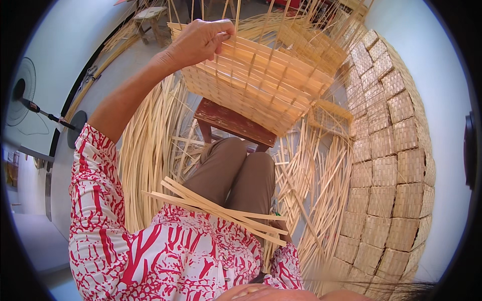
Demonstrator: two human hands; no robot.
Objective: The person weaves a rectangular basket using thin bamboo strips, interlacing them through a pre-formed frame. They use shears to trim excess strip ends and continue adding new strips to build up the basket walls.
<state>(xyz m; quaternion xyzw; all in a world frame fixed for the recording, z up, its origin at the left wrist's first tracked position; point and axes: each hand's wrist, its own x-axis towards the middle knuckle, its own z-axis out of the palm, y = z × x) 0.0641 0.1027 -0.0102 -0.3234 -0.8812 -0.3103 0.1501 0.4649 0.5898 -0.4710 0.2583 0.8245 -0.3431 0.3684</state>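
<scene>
1. A thin upright strip point(236, 19) is pinched between the thumb and fingers of the left hand point(213, 41), at the upper rim of a woven basket point(241, 98).
2. The basket is spread below and to the right of this grip, its body tilted and its unwoven uprights left standing.
3. Below the grip, a worn red-brown stool point(226, 118) is partly covered by the basket.
4. The right hand point(282, 227) is mostly hidden, low and to the right of the left grip; whether anything is held there cannot be told.
5. Beside it, several flat strips point(226, 213) are laid across the lap.
6. Long pale strips point(150, 145) are strewn on the floor, below and left of the left grip.
7. Far right of that grip, woven boxes point(384, 168) are stacked along the wall.
</scene>
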